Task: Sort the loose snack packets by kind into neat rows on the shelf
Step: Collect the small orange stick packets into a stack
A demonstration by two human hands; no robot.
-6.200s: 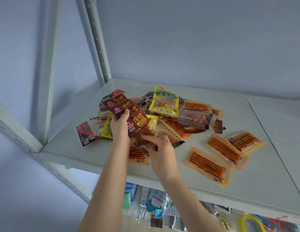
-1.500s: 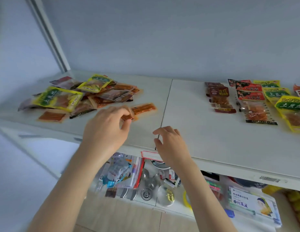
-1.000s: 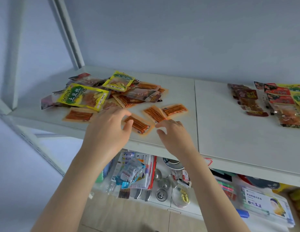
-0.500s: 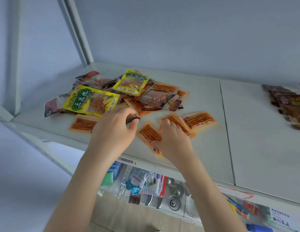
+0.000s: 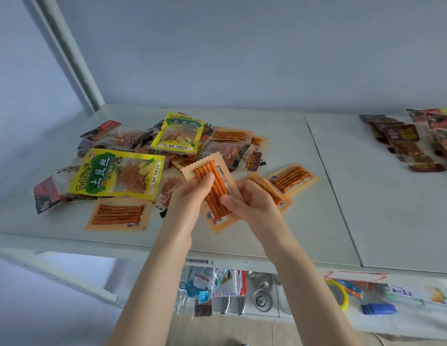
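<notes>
Both hands hold one orange packet of spicy sticks (image 5: 215,188) just above the white shelf (image 5: 317,216). My left hand (image 5: 190,196) grips its left side with the thumb on top; my right hand (image 5: 252,203) pinches its right edge. More orange stick packets lie flat: one at the front left (image 5: 117,214), one under my right hand (image 5: 269,189), one to the right (image 5: 291,177). Behind them sits a loose pile with two yellow packets (image 5: 117,174) (image 5: 178,133) and clear brown ones (image 5: 122,137). Sorted dark red packets (image 5: 402,141) lie in rows at the far right.
A slanted white shelf post (image 5: 72,56) rises at the back left. A seam (image 5: 334,191) splits the shelf into two boards. Below the front edge, a lower shelf holds small goods in plastic bags (image 5: 210,285) and a blue item (image 5: 378,308).
The view swung left from the sorted rows back to the pile. Both hands reached the orange stick packets near the front edge and have lifted one between them.
</notes>
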